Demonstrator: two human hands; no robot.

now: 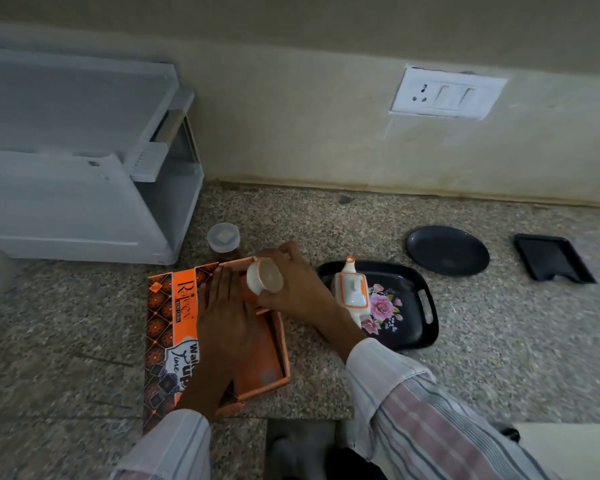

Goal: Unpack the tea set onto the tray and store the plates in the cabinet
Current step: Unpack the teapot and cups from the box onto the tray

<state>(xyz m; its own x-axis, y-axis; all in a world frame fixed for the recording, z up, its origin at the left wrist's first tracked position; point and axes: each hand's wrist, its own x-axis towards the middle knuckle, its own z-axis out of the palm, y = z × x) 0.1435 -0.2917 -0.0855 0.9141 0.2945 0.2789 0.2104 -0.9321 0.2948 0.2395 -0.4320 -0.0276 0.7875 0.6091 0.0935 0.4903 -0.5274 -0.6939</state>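
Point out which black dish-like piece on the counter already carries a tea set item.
The floral tray beside the right hand; it carries the teapot. The round plate and square tray sit bare.

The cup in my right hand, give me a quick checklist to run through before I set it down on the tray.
1. Grip on the white cup: ok, right hand fingers wrap it, held tilted above the orange box.
2. Box steadied: ok, left hand lies flat on it.
3. Free space on the floral tray: ok, bare area to the right of the teapot.
4. Path to tray: ok, nothing between cup and tray but the teapot on its near-left side.
5. Cup intact: cannot tell, image is dim and blurred.
6. Plates stored: not ok, dark round plate and square one are on the counter.
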